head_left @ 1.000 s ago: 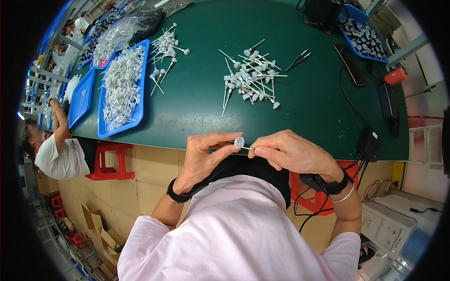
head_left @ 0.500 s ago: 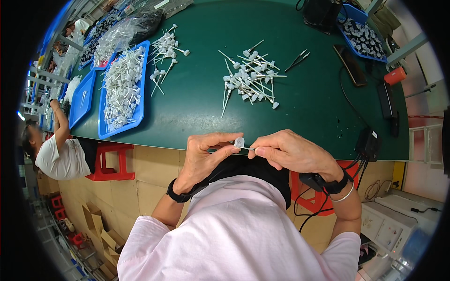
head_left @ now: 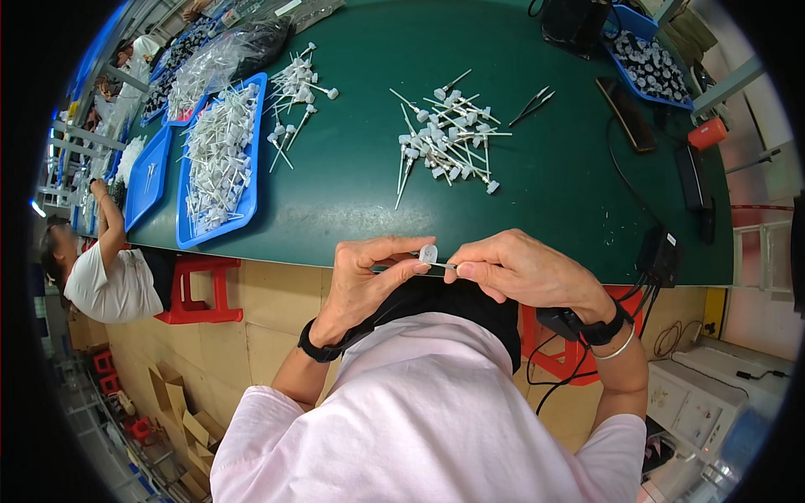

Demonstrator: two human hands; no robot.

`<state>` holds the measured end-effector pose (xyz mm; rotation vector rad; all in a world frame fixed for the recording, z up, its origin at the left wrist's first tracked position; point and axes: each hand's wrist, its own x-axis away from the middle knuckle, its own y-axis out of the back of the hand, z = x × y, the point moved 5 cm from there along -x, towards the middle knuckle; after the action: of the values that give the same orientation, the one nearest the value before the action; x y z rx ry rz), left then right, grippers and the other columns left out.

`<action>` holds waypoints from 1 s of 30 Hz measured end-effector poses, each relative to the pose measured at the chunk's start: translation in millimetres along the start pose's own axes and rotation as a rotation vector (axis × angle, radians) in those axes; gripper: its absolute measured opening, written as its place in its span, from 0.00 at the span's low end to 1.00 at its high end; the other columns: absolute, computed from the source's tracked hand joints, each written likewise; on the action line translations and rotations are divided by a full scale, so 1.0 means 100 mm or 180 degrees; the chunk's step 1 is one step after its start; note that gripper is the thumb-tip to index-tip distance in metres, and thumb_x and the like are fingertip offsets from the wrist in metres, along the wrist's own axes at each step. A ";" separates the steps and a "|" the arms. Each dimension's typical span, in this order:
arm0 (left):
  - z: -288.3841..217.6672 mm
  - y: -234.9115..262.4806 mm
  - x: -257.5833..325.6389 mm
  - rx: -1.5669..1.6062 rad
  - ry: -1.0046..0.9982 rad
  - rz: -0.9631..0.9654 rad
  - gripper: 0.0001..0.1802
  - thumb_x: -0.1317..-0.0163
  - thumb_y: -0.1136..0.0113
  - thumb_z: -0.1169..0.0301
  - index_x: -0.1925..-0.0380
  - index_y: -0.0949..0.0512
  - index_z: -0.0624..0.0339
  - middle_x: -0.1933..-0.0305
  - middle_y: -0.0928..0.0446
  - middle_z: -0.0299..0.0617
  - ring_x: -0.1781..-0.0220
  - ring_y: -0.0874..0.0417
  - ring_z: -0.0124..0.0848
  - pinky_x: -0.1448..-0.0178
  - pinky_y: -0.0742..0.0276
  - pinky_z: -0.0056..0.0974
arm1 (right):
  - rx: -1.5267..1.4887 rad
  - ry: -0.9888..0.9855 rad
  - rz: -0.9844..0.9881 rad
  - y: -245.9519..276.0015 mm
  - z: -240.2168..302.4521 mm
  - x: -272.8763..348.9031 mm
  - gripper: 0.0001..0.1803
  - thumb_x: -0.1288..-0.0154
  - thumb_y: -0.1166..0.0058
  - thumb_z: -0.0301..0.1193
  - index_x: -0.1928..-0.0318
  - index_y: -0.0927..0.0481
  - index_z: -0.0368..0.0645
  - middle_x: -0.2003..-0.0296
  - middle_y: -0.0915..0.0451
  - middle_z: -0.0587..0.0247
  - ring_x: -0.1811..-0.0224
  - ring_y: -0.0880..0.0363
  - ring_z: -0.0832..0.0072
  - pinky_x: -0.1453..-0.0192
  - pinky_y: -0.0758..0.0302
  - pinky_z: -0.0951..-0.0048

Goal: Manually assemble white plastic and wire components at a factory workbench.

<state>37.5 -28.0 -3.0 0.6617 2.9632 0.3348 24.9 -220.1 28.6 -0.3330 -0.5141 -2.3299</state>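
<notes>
A small white plastic cap (head_left: 428,253) with a thin pale stem (head_left: 442,266) is held just over the table's near edge. My left hand (head_left: 367,272) is closed on the cap, pinching it between thumb and index finger. From the other side, my right hand (head_left: 513,272) pinches the stem's end with thumb and fingertips, and those fingers hide that end. Beyond the hands lies a loose pile of similar white-headed stems (head_left: 453,138), several of them crossing one another. Tweezers (head_left: 533,105) rest just right of that pile.
At left on the green table (head_left: 335,184), a blue tray (head_left: 251,197) is heaped with similar pieces; a smaller pile (head_left: 293,84) lies beside it. A phone (head_left: 627,116), a blue bin (head_left: 616,54) and a cabled black box (head_left: 658,256) are at right. A co-worker (head_left: 109,277) sits far left.
</notes>
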 end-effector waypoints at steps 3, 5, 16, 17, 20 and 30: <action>0.00 0.00 0.00 0.0010 -0.0014 -0.0003 0.15 0.41 0.30 0.75 0.53 0.14 0.59 0.62 0.12 0.43 0.64 0.12 0.26 0.58 0.18 0.29 | -0.0013 0.0017 -0.0067 0.00 0.01 0.00 0.15 0.25 0.52 0.34 0.54 0.16 0.37 0.85 0.27 0.59 0.81 0.27 0.72 0.70 0.30 0.64; 0.00 0.00 0.00 0.0035 -0.0019 -0.0014 0.15 0.41 0.30 0.75 0.53 0.14 0.59 0.62 0.12 0.43 0.64 0.12 0.25 0.59 0.18 0.28 | 0.0128 0.0278 -0.0352 0.00 0.06 0.02 0.12 0.27 0.50 0.32 0.56 0.17 0.37 0.83 0.25 0.53 0.80 0.25 0.64 0.69 0.29 0.61; 0.04 -0.01 0.01 0.0285 0.0158 0.0001 0.15 0.41 0.30 0.76 0.53 0.14 0.60 0.64 0.12 0.41 0.65 0.14 0.23 0.60 0.18 0.27 | 0.1382 0.1011 -0.1326 -0.12 0.17 0.13 0.03 0.33 0.44 0.25 0.61 0.21 0.39 0.74 0.19 0.52 0.73 0.19 0.54 0.72 0.25 0.59; 0.03 -0.02 0.01 0.0309 0.0188 0.0009 0.15 0.41 0.30 0.76 0.52 0.14 0.61 0.64 0.12 0.40 0.65 0.14 0.23 0.60 0.19 0.27 | 0.1427 0.1046 -0.1367 -0.14 0.18 0.13 0.03 0.33 0.45 0.25 0.62 0.22 0.38 0.76 0.20 0.51 0.74 0.18 0.53 0.72 0.24 0.58; 0.05 -0.02 0.02 0.0318 0.0257 0.0013 0.15 0.41 0.30 0.77 0.52 0.14 0.61 0.64 0.13 0.40 0.65 0.14 0.23 0.60 0.19 0.27 | 0.1696 0.1024 -0.1459 -0.18 0.21 0.16 0.04 0.36 0.45 0.25 0.62 0.23 0.38 0.77 0.19 0.52 0.75 0.17 0.54 0.73 0.22 0.58; 0.05 -0.03 0.02 0.0236 0.0271 0.0035 0.16 0.43 0.30 0.81 0.52 0.15 0.64 0.63 0.13 0.42 0.65 0.15 0.22 0.61 0.19 0.26 | 0.3614 0.0798 -0.1851 -0.38 0.46 0.24 0.08 0.45 0.40 0.27 0.65 0.23 0.40 0.77 0.24 0.67 0.77 0.19 0.74 0.77 0.24 0.73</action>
<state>35.2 -29.1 -8.8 0.6886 3.0673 0.2615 -14.7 -188.0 68.1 0.7136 -1.8255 -2.1056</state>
